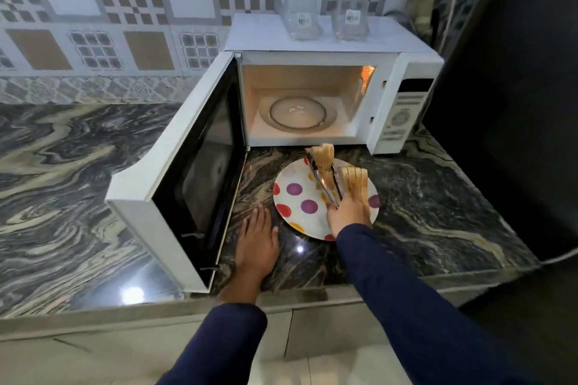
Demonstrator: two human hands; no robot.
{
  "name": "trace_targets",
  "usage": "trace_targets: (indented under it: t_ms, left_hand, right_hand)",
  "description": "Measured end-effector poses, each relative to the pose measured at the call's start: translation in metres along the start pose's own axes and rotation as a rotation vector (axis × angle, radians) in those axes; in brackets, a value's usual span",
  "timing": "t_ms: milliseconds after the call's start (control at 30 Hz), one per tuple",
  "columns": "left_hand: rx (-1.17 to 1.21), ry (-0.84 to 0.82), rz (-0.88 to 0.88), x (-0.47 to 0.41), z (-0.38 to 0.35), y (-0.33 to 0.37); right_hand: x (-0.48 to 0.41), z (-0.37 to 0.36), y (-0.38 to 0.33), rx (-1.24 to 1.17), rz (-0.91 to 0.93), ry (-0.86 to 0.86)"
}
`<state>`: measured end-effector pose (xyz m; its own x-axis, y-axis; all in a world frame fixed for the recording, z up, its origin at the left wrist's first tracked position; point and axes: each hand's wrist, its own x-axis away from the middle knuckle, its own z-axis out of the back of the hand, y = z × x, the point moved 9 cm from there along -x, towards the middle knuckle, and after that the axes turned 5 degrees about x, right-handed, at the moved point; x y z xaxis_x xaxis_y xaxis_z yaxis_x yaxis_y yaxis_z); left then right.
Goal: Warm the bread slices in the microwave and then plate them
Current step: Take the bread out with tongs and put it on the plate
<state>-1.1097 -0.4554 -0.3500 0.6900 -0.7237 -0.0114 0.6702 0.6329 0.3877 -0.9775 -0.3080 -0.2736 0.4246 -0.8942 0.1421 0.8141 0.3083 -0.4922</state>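
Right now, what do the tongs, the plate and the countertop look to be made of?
Tongs: metal, likely polished steel; silvery arms with bright glints.
Plate: glossy white with coloured dots, ceramic or melamine; the look cannot settle which.
Countertop: polished stone, probably granite or marble; swirled dark and cream veins, mirror-like lamp reflections.

Marble counter [438, 212]: microwave [403, 116], spotted plate [300, 194]

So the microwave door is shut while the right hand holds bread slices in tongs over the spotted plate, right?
Not quite: the microwave door stands wide open, as the head view shows. The rest holds: the right hand grips tongs holding bread slices over the spotted plate.
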Motion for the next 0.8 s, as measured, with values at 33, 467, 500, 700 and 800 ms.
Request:
trace_targets:
  t_ms: [33, 467, 500, 700, 800]
  left_hand:
    - [-0.011, 0.000, -0.004, 0.002, -0.001, 0.000]
    - [-0.006, -0.007, -0.039, 0.020, 0.000, 0.001]
    - [-0.006, -0.007, -0.041, 0.021, 0.000, 0.001]
    - [-0.006, -0.011, -0.045, 0.025, -0.002, 0.000]
    - [0.013, 0.010, -0.052, 0.034, -0.001, 0.001]
  right_hand:
    - [0.006, -0.004, 0.005, -0.008, -0.019, -0.015]
    - [0.028, -0.014, 0.044, 0.034, -0.111, -0.061]
    - [0.028, -0.014, 0.044, 0.036, -0.114, -0.065]
    - [0.031, -0.009, 0.040, 0.064, -0.076, -0.075]
    - [0.038, -0.006, 0.040, 0.091, -0.059, -0.066]
